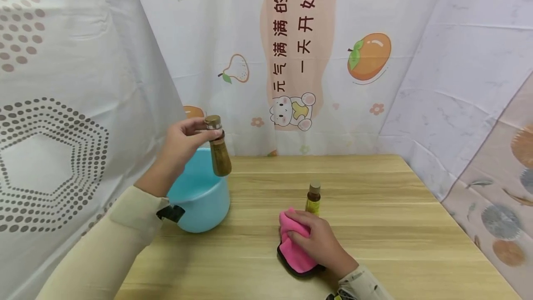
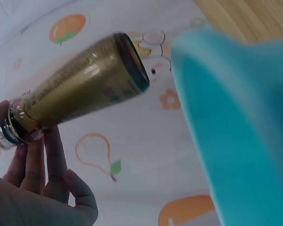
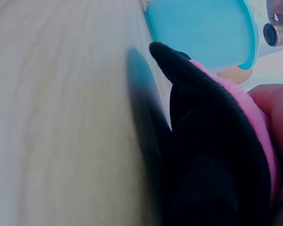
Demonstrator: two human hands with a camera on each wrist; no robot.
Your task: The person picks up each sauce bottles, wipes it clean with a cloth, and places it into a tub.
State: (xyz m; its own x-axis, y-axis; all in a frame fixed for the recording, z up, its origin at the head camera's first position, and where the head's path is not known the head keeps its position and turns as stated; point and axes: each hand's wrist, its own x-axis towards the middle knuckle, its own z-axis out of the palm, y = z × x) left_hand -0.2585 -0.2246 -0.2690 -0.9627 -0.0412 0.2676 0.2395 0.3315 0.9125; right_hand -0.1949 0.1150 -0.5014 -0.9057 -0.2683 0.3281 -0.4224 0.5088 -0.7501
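Observation:
My left hand (image 1: 180,147) pinches a gold-brown glass bottle (image 1: 220,157) by its neck, just under the cap. The bottle is held in the air at the right rim of a light blue bucket (image 1: 206,212), tilted slightly with its base down. In the left wrist view, the bottle (image 2: 85,80) shows its flat base and printed side, apart from the bucket wall (image 2: 198,108). On the table, my right hand (image 1: 314,240) grips a bunched pink cloth (image 1: 293,249) with a black edge. The cloth's black side (image 3: 212,141) faces the wrist camera.
Just beyond my right hand stands a small brown bottle (image 1: 314,198) with a yellow label, its lower part hidden by the hand. The wooden table (image 1: 374,207) ends at a printed curtain (image 1: 233,27) behind. Another curtain (image 1: 54,82) hangs close on the left.

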